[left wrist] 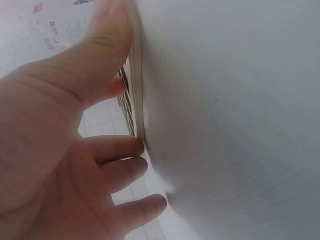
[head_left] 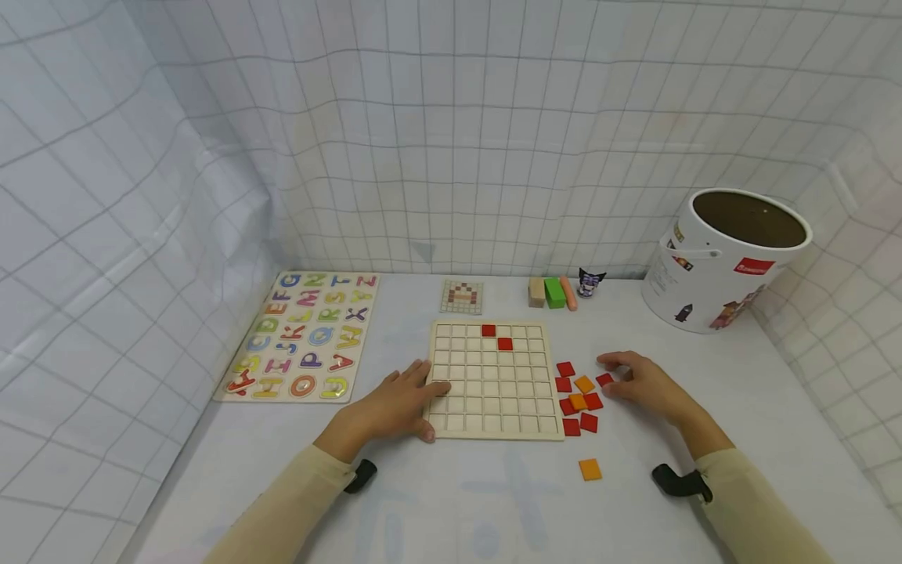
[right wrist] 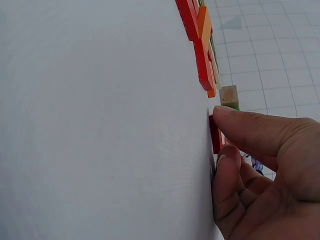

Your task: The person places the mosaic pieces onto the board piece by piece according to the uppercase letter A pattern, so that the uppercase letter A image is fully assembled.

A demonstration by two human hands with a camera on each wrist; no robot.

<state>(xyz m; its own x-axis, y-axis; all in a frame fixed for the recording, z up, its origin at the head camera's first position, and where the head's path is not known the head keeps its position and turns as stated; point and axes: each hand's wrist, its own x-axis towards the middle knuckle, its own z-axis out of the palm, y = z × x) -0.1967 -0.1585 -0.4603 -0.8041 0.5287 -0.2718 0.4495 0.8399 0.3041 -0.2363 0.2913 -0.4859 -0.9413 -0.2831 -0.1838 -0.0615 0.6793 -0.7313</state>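
A pale wooden grid board [head_left: 484, 402] lies flat, with two red square tiles [head_left: 488, 330] in its upper cells. My left hand [head_left: 402, 401] rests at its left edge, index finger over the board and thumb by the near corner; in the left wrist view the thumb [left wrist: 112, 35] touches the board's edge [left wrist: 136, 85] and the other fingers are extended. To the right of the board, my right hand [head_left: 651, 388] pinches a red tile [right wrist: 216, 134] between thumb and finger, low at the table. Several loose red tiles [head_left: 589, 423] and orange tiles [head_left: 584, 384] lie between board and hand, some overlapping.
An alphabet puzzle board [head_left: 303, 333] lies at left. Behind the grid board are a pattern card [head_left: 462, 298], wooden block [head_left: 537, 292], green block [head_left: 554, 293], orange stick [head_left: 568, 294] and small figurine [head_left: 589, 283]. A white bucket [head_left: 705, 274] stands back right; one orange tile [head_left: 590, 469] lies nearer.
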